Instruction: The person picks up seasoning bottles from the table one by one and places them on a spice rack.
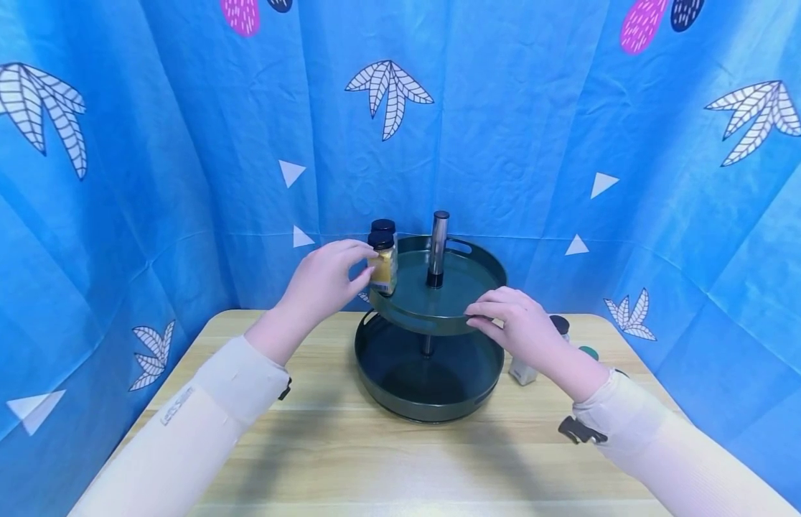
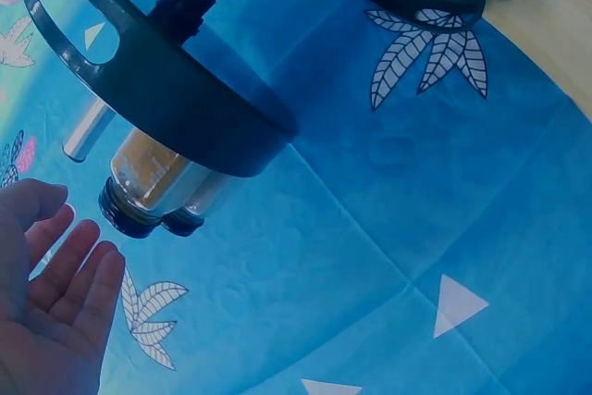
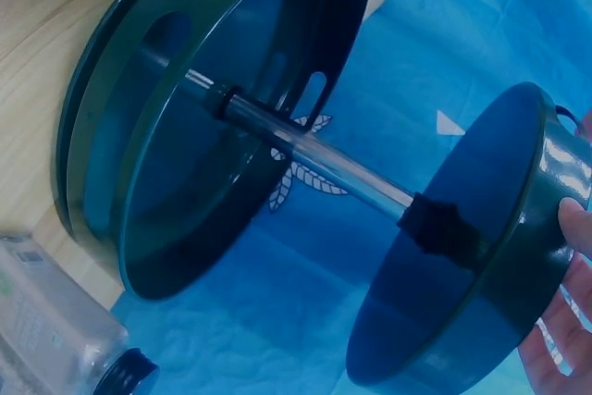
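Note:
A dark green two-tier round rack stands on the table, with an upper tray (image 1: 465,269) and a wider lower tray (image 1: 407,402) on a metal post (image 1: 439,244). Two black-lidded spice jars are at the left of the upper tray; the front jar (image 1: 383,273) has yellow contents. My left hand (image 1: 329,276) is beside that jar. In the left wrist view, the left hand (image 2: 65,293) has extended fingers, apart from the jar (image 2: 148,173). My right hand (image 1: 520,323) grips the upper tray's front-right rim, its thumb (image 3: 575,224) on the outer wall.
Behind my right forearm several jars stand on the wooden table (image 1: 297,445), including a black-lidded jar (image 1: 560,327) and one with a green lid (image 1: 589,352). A clear jar (image 3: 60,321) shows close in the right wrist view. A blue patterned curtain (image 1: 523,143) encloses the table.

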A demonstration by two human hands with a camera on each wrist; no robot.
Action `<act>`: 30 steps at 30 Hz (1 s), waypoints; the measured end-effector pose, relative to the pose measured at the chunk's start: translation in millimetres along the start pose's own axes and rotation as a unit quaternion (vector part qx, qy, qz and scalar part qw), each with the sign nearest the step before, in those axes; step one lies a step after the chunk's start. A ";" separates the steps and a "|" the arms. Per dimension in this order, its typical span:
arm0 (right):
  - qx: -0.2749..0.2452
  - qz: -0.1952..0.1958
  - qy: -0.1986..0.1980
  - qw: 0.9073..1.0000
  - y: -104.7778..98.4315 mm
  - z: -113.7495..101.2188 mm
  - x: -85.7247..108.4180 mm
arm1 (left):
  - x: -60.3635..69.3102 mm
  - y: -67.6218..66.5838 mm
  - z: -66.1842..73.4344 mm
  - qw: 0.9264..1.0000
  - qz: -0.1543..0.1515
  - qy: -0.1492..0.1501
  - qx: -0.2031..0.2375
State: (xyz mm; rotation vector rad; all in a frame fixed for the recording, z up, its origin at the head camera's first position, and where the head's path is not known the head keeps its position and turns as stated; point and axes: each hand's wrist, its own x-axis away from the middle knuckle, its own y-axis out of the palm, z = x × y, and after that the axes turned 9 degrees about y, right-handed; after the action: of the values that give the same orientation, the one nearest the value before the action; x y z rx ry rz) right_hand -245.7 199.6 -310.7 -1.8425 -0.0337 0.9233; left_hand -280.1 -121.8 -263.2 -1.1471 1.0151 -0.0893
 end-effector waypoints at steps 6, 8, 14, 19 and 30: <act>-0.003 0.004 -0.003 1.000 0.0 1.0 0.1 | 7.4 3.0 -0.8 1.000 0.013 0.014 0.000; -0.003 0.005 -0.005 1.000 0.4 1.4 0.2 | 9.5 3.7 -0.7 1.000 0.011 0.010 0.000; -0.001 0.005 -0.002 1.000 0.3 2.5 0.8 | 14.9 4.7 0.6 1.000 0.008 0.002 0.001; -0.003 0.009 -0.003 1.000 0.4 3.9 -0.2 | 20.3 5.2 0.2 1.000 0.007 0.004 -0.004; -0.012 0.017 -0.012 1.000 3.9 4.3 1.5 | 37.4 10.8 -5.2 1.000 0.005 -0.008 -0.012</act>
State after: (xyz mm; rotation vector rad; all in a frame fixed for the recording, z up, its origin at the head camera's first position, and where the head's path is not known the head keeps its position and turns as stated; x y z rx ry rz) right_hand -248.7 201.7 -315.4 -1.8595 -0.0289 0.9718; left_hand -266.8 -140.5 -295.0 -1.1638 1.0107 -0.0604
